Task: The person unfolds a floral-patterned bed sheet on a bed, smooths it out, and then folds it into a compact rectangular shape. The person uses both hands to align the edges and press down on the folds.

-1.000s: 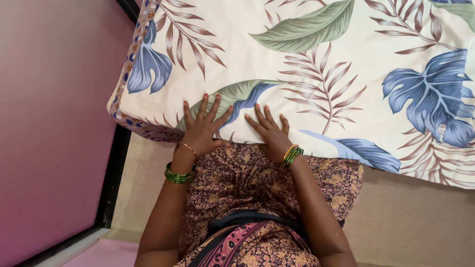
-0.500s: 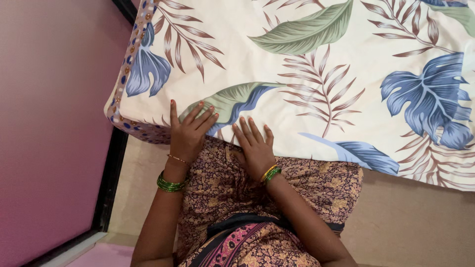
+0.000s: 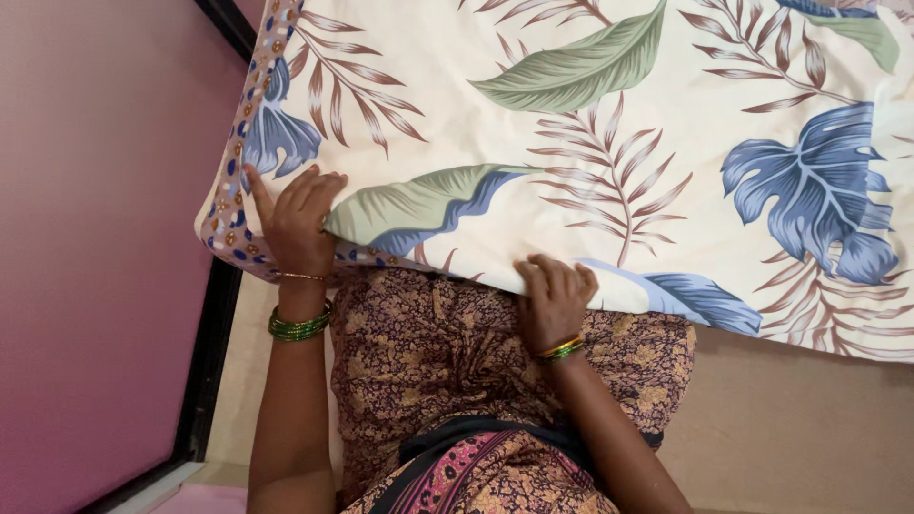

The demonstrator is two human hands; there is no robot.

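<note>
— Well, seen from above: cream sheet [image 3: 609, 143] with blue, green and brown leaves, spread flat over a bed; pink wall [image 3: 95, 238] at left, beige floor [image 3: 790, 428] below.

— Counted?

— One sheet, two hands, green bangles [image 3: 298, 326] on both wrists.

— Grips?

— Left hand [image 3: 293, 221] curled on the sheet's near left corner, by the dotted border [image 3: 233, 205]. Right hand [image 3: 554, 300] pinching the sheet's near edge, well apart from the left.

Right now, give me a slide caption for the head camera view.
Both hands grip the near edge of a leaf-printed bedsheet: left hand by the corner, right hand at mid-edge.
</note>
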